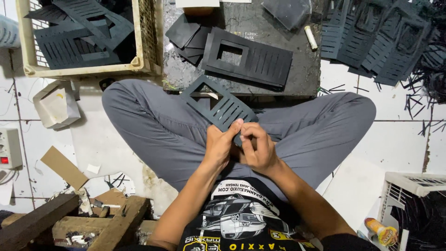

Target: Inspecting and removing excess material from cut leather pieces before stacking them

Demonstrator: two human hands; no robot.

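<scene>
I sit cross-legged on a tiled floor. A flat dark grey cut-out sheet [214,103] with slots and a rectangular window is held over my lap. My left hand [222,144] pinches its near edge with thumb and fingers. My right hand [257,146] grips the same edge from the right, fingers curled on it. A stack of similar slotted sheets [248,58] lies on a dark work board [278,28] just beyond my knees.
A cream plastic crate [83,69] of dark sheets stands at back left. More slotted sheets [381,42] spread at back right beside black offcut strips [427,83]. Wooden blocks [69,223] lie at front left, a white crate [409,186] at front right, a power strip [9,148] at left.
</scene>
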